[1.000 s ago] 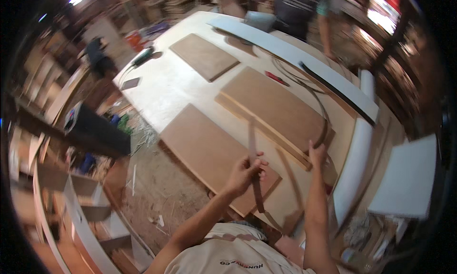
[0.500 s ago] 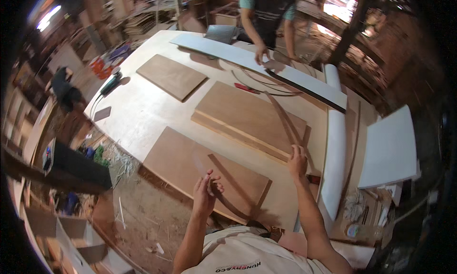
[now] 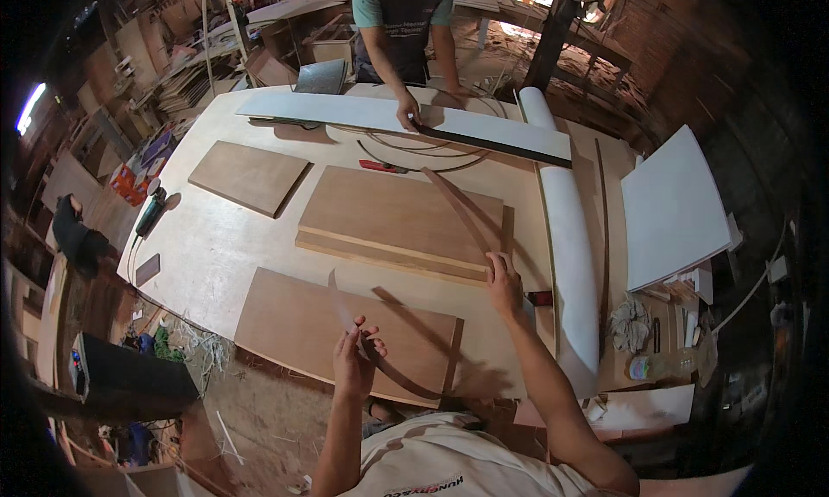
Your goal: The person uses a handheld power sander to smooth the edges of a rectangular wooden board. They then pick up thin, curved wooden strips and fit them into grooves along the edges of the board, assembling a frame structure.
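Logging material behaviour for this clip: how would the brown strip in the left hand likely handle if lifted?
The brown strip probably flexes easily, as it bows in the left hand. It seems light, being thin and narrow. Its free ends may swing, since the hand holds it partway along.

On the tabletop [image 3: 194, 242], 1 board [image 3: 298, 329] lies at the near edge, under the strip [image 3: 343, 304] in the left hand [image 3: 354, 361]. Behind it sits a stack of boards [image 3: 397, 212], with 1 smaller board [image 3: 249, 177] to the left and a power tool [image 3: 152, 210] farther left. A panel [image 3: 345, 112] runs crosswise behind the stack; a roll [image 3: 567, 238] lies right.
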Demonstrator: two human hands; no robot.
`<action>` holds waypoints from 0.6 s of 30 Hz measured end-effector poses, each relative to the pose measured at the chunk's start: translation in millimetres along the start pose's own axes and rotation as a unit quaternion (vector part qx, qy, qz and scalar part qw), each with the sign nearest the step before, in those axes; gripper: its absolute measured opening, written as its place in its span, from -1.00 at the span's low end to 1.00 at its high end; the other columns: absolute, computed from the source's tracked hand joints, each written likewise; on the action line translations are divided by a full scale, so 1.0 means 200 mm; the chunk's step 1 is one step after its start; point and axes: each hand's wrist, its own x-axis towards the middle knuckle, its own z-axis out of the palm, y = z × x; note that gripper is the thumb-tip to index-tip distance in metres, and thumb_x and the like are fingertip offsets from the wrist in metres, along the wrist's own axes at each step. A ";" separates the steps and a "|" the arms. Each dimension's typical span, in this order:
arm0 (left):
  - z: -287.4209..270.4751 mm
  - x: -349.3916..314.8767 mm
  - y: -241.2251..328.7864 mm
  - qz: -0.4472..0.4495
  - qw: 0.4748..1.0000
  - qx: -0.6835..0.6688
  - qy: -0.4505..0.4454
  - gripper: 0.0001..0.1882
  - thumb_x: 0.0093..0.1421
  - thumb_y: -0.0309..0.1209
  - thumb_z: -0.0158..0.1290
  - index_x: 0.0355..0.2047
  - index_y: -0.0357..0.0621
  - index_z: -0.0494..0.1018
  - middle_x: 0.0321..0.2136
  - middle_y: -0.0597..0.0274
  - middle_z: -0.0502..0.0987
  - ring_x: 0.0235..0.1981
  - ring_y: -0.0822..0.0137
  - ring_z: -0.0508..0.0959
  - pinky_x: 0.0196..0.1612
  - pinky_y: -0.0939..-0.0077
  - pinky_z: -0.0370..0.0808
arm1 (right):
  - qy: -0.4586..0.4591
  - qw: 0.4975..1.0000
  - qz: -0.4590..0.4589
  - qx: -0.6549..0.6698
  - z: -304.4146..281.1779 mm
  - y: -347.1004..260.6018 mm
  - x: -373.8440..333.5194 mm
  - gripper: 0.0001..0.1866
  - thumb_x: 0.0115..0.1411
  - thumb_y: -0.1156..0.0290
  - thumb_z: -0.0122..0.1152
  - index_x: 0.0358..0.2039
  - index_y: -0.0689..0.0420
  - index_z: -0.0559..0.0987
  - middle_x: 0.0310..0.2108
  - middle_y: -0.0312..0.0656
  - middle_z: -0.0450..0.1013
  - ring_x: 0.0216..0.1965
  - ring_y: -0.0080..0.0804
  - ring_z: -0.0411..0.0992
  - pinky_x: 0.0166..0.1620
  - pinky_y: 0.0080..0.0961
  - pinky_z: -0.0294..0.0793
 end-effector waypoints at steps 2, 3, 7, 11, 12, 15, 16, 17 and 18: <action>0.01 0.00 0.01 -0.004 1.000 0.007 0.013 -0.62 0.35 -0.23 -0.03 0.09 -0.16 0.33 -0.27 0.15 0.49 -0.40 0.31 0.51 -0.33 0.39 0.53 | 0.010 0.998 0.010 0.053 -0.02 -0.03 0.02 -0.50 0.09 0.67 0.18 0.07 0.11 0.41 -0.02 -0.02 0.39 -0.10 0.10 0.46 -0.09 -0.15 0.52; 0.02 -0.01 0.01 -0.005 1.000 0.008 0.017 -0.61 0.35 -0.23 -0.03 0.09 -0.16 0.33 -0.27 0.16 0.49 -0.40 0.32 0.52 -0.33 0.40 0.53 | 0.037 0.998 -0.005 0.059 -0.03 -0.04 0.04 -0.48 0.11 0.67 0.17 0.11 0.11 0.39 -0.02 -0.02 0.38 -0.14 0.06 0.48 -0.10 -0.18 0.53; 0.02 0.01 0.01 -0.004 1.000 0.017 0.001 -0.61 0.36 -0.24 -0.04 0.11 -0.17 0.31 -0.27 0.16 0.50 -0.39 0.34 0.52 -0.32 0.40 0.53 | 0.122 0.983 0.022 0.138 -0.02 0.05 0.07 -0.43 0.18 0.63 0.14 0.22 0.09 0.31 0.00 -0.03 0.38 -0.21 -0.10 0.53 -0.14 -0.32 0.56; 0.04 0.01 0.00 -0.002 1.000 -0.017 -0.004 -0.66 0.38 -0.37 -0.12 0.11 -0.22 0.28 -0.26 0.07 0.52 -0.41 0.25 0.54 -0.33 0.33 0.53 | 0.122 0.885 0.196 0.404 -0.08 0.04 0.03 -0.46 0.26 0.56 0.14 0.25 0.12 0.28 0.03 -0.03 0.35 -0.25 -0.35 0.54 -0.14 -0.46 0.56; 0.06 0.00 0.01 -0.003 1.000 -0.016 -0.005 -0.66 0.37 -0.38 -0.13 0.11 -0.22 0.27 -0.26 0.07 0.52 -0.40 0.25 0.54 -0.33 0.33 0.53 | 0.131 0.858 0.213 0.448 -0.10 0.03 0.02 -0.46 0.26 0.55 0.14 0.25 0.12 0.28 0.03 -0.04 0.35 -0.24 -0.38 0.54 -0.13 -0.46 0.56; 0.07 0.01 0.00 -0.006 1.000 0.005 -0.015 -0.63 0.37 -0.33 -0.09 0.14 -0.19 0.28 -0.23 0.13 0.52 -0.40 0.30 0.52 -0.31 0.38 0.52 | 0.122 0.964 0.043 0.234 -0.19 -0.01 -0.04 -0.44 0.19 0.58 0.21 0.21 0.09 0.34 0.03 -0.03 0.39 -0.06 -0.17 0.50 -0.06 -0.32 0.55; 0.07 0.01 0.00 -0.006 1.000 0.015 -0.017 -0.61 0.36 -0.30 -0.07 0.14 -0.16 0.28 -0.21 0.16 0.53 -0.40 0.33 0.51 -0.30 0.41 0.52 | 0.110 0.983 -0.025 0.146 -0.21 -0.04 -0.08 -0.44 0.17 0.58 0.22 0.20 0.09 0.36 0.03 -0.02 0.40 -0.02 -0.11 0.49 -0.04 -0.29 0.54; 0.07 0.02 0.00 -0.007 0.999 0.027 -0.026 -0.60 0.36 -0.30 -0.07 0.15 -0.16 0.27 -0.15 0.14 0.52 -0.36 0.32 0.52 -0.27 0.40 0.52 | 0.085 0.986 -0.037 0.136 -0.23 -0.07 -0.11 -0.46 0.15 0.58 0.25 0.16 0.07 0.40 0.03 0.00 0.42 0.04 0.03 0.42 0.00 -0.22 0.51; 0.08 0.04 -0.01 -0.006 0.999 0.039 -0.032 -0.59 0.37 -0.29 -0.08 0.16 -0.16 0.26 -0.10 0.12 0.51 -0.33 0.31 0.53 -0.24 0.39 0.52 | 0.066 0.990 -0.049 0.115 -0.25 -0.11 -0.16 -0.48 0.15 0.57 0.25 0.15 0.09 0.41 0.01 -0.02 0.43 0.01 0.02 0.44 -0.02 -0.22 0.50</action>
